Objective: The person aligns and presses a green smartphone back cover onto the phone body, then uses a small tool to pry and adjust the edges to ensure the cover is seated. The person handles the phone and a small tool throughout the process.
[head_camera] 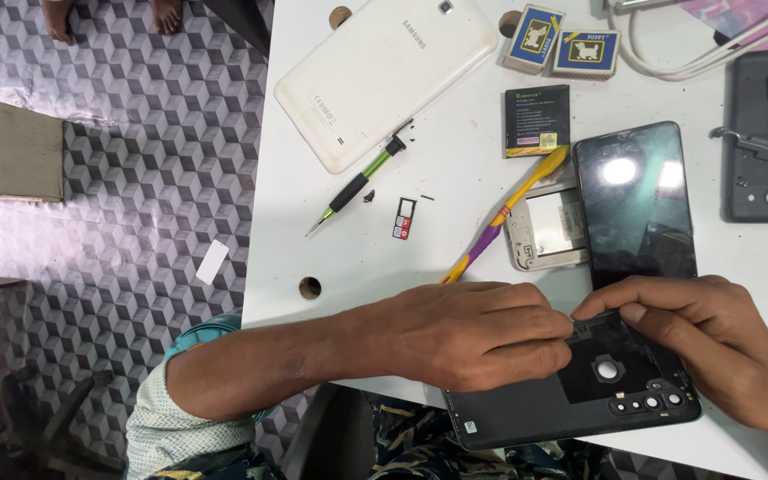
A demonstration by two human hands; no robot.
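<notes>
On the white table (348, 258), from left: a green-handled screwdriver (359, 185) below a white tablet (384, 76) lying face down, then a small SIM tray (404, 218). Your left hand (473, 333) rests curled on the black phone back cover (580, 400), its fingertips hidden where they meet your right hand (713, 342), which pinches something too small to make out. Behind lie a yellow-purple pry tool (504, 213), a battery (537, 120) and a glossy black phone (637, 200).

White table (348, 258) bearing tablet (384, 76), screwdriver (357, 187), battery (537, 120).
</notes>
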